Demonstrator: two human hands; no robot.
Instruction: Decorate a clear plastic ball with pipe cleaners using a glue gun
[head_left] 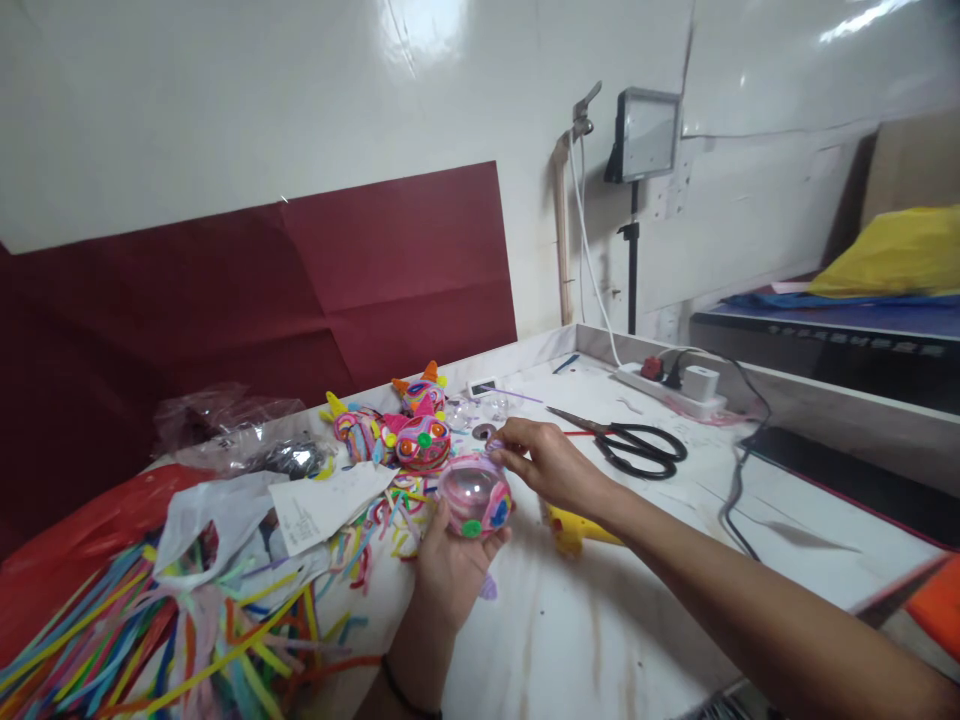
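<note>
A clear plastic ball (474,488), partly covered in pink and purple pipe cleaner with a green and a blue round piece on it, rests in my left hand (450,575). The fingers of that hand curl around its underside. At the ball's upper right, my right hand (544,458) pinches a small lilac piece of pipe cleaner (493,446). Just behind the ball sit several finished-looking animal heads, one of them a pink head (422,443) with orange eyes and a green nose. Pipe cleaner scraps (382,515) lie to the left of the ball.
Black-handled scissors (637,445) lie right of my hands, and a yellow glue gun-like tool (574,530) sits under my right forearm. Long pipe cleaners (187,640) spill across the left front. A power strip (671,388) and cable line the right edge; a lamp (646,135) stands behind.
</note>
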